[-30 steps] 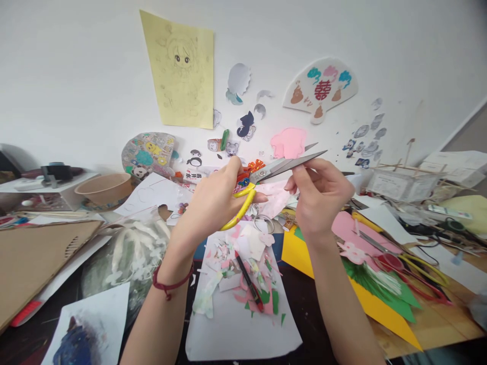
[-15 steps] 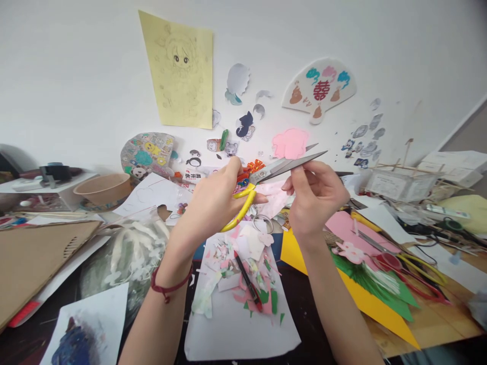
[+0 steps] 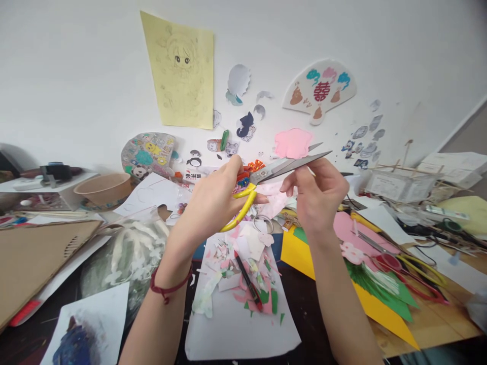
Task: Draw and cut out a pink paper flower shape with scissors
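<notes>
My left hand (image 3: 216,190) is closed around the yellow-handled scissors (image 3: 266,172), whose blades point right and stand slightly apart. Just behind and above the blades is a wavy-edged pink paper cutout (image 3: 292,143). My right hand (image 3: 319,195) is held at the blade tips, fingers pinched at the cutout's lower right; the exact grip is partly hidden by the blades. Below both hands, a white sheet (image 3: 236,342) bears pink, green and white paper scraps (image 3: 262,248) and a black-and-red pen (image 3: 247,281).
On the right lie pink paper (image 3: 344,225), yellow card (image 3: 384,317), green paper (image 3: 407,304) and red-and-yellow-handled scissors (image 3: 395,263). To the left are cardboard (image 3: 34,258), a plastic bag (image 3: 114,268) and a brown bowl (image 3: 102,190). Cutouts and a paper fan (image 3: 319,88) hang on the wall behind.
My right hand has shifted slightly right, its fingers spacing a little from the blades. The pink cutout and scissor tips have moved slightly right too.
</notes>
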The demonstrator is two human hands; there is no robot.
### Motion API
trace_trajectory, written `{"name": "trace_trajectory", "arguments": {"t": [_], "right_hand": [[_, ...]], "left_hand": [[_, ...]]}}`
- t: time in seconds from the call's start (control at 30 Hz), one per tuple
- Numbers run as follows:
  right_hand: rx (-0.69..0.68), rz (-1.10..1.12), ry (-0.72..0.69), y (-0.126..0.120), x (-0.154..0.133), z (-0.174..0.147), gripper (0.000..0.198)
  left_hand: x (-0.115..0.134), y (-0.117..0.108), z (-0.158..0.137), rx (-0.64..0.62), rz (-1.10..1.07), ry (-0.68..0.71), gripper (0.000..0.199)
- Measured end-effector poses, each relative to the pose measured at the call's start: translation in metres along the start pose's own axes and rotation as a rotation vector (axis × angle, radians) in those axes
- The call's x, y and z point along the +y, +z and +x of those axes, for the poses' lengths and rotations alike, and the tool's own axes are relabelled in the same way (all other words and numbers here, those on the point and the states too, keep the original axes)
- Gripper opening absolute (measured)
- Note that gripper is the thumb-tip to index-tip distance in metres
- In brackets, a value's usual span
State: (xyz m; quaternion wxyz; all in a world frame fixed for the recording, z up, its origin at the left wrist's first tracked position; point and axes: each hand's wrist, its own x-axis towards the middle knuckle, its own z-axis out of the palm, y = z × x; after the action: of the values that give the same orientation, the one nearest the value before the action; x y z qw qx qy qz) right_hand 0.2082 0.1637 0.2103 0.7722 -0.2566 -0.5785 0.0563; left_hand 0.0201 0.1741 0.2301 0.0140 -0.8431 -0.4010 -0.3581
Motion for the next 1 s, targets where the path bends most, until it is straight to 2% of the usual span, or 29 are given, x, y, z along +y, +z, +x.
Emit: {"name": "trace_trajectory", "arguments": {"t": [0.17, 0.53, 0.73, 0.83, 1.0], "right_hand": [[0.01, 0.004, -0.023, -0.003, -0.005, 0.004, 0.008], [0.219, 0.008, -0.106, 0.012, -0.006, -0.007, 0.006], [0.275, 0.015, -0.145, 0.016, -0.002, -0.008, 0.006], [0.231, 0.043, -0.111, 0.014, 0.0, -0.007, 0.006], [0.049, 0.098, -0.023, 0.003, -0.001, -0.001, 0.003]], "left_hand": [[0.001, 0.0, -0.001, 0.0, -0.036, 0.011, 0.041], [0.012, 0.004, 0.0, 0.009, -0.085, -0.017, 0.041], [0.011, 0.007, -0.001, -0.005, -0.066, -0.026, 0.042], [0.01, 0.006, -0.002, 0.01, -0.052, -0.023, 0.041], [0.007, 0.003, -0.002, 0.021, -0.008, -0.023, 0.04]]}}
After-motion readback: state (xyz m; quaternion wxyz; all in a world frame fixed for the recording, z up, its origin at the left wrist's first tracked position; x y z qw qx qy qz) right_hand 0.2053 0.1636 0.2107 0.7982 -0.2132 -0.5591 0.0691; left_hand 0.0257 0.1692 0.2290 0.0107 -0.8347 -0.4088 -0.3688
